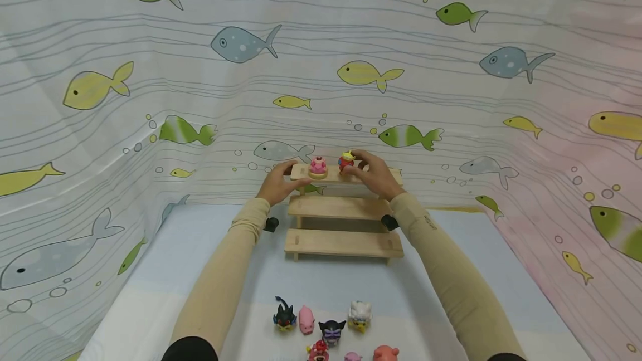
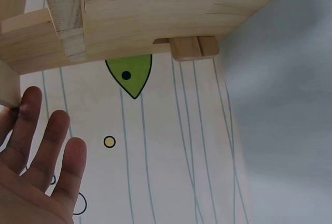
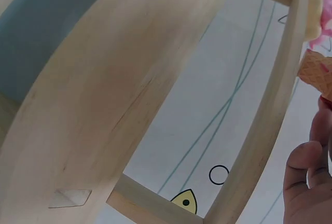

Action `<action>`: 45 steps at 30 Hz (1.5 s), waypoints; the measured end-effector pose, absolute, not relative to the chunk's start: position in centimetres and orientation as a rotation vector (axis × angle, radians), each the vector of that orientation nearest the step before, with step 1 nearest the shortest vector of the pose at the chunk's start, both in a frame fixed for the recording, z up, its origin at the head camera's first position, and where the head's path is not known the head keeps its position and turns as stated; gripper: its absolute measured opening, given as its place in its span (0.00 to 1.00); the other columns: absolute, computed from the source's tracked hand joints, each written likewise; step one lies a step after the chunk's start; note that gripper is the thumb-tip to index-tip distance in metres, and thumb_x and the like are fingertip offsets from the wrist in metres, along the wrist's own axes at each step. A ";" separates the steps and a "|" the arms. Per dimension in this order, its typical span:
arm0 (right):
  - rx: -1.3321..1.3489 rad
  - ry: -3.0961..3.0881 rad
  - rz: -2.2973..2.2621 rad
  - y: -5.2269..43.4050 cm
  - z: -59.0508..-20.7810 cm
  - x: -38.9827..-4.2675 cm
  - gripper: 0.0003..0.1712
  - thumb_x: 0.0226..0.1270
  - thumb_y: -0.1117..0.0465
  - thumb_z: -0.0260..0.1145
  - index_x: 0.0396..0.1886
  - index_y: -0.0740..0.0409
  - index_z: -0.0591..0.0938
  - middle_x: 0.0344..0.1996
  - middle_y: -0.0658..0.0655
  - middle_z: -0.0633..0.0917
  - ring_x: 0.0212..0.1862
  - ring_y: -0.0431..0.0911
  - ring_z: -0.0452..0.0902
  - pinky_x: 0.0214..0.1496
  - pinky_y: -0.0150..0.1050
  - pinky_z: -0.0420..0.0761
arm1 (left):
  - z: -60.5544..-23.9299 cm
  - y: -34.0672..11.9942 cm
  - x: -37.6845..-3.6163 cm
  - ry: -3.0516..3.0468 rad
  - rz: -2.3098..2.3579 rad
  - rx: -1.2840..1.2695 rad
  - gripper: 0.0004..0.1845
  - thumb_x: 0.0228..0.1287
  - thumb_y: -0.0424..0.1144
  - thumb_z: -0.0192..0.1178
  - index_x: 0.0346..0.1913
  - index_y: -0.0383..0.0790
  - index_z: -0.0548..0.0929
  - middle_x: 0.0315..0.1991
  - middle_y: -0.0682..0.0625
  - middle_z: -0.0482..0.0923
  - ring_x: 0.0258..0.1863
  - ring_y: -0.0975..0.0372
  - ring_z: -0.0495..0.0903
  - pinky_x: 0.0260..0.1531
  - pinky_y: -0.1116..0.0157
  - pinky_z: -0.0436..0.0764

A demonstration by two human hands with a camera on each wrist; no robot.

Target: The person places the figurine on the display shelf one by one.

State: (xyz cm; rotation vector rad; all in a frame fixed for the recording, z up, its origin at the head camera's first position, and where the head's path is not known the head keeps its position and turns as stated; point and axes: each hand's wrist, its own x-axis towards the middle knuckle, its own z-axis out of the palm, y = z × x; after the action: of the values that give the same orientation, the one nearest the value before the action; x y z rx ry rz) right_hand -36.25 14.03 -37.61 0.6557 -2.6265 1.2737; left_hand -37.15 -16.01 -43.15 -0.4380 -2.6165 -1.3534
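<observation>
A three-step wooden shelf stands on the pale blue table against the fish-print curtain. On its top step sit a pink toy figure and a red and yellow toy figure. My right hand pinches the red and yellow figure from the right; its thumb shows beside the shelf's edge. At the left end of the top step rests my left hand, thumb along the board. Its fingers lie straight under the shelf and hold nothing.
Several small toy figures stand in a group near the table's front edge, among them a black and blue one, a pink pig and a white one. The fish-print curtain walls the table on three sides.
</observation>
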 end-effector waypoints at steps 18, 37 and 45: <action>0.671 -2.682 1.305 14.1 -37.9 -36.6 0.30 0.74 0.49 0.66 0.71 0.53 0.72 0.60 0.56 0.81 0.48 0.50 0.73 0.46 0.43 0.72 | -43.2 -15.5 -37.3 -2.596 -1.378 -0.446 0.44 0.58 0.59 0.73 0.73 0.42 0.71 0.60 0.45 0.76 0.60 0.52 0.74 0.62 0.48 0.73; 0.706 -2.622 1.319 14.7 -37.7 -36.3 0.34 0.72 0.49 0.68 0.74 0.49 0.70 0.68 0.53 0.75 0.51 0.50 0.74 0.47 0.45 0.76 | -43.2 -15.6 -37.1 -2.597 -1.407 -0.452 0.44 0.59 0.57 0.73 0.74 0.42 0.70 0.60 0.44 0.75 0.60 0.52 0.74 0.62 0.47 0.73; 0.735 -2.493 1.382 16.4 -36.5 -34.7 0.35 0.72 0.46 0.68 0.74 0.50 0.71 0.67 0.48 0.76 0.51 0.49 0.72 0.49 0.49 0.73 | -43.2 -16.1 -37.1 -2.597 -1.399 -0.434 0.44 0.59 0.57 0.73 0.74 0.41 0.69 0.60 0.43 0.75 0.59 0.51 0.73 0.62 0.47 0.73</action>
State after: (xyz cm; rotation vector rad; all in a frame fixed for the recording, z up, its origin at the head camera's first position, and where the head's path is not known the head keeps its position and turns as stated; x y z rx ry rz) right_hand -34.72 16.43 -36.45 0.7348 -2.4927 1.3819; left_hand -37.12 -16.11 -43.18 -0.4343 -2.5970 -1.3987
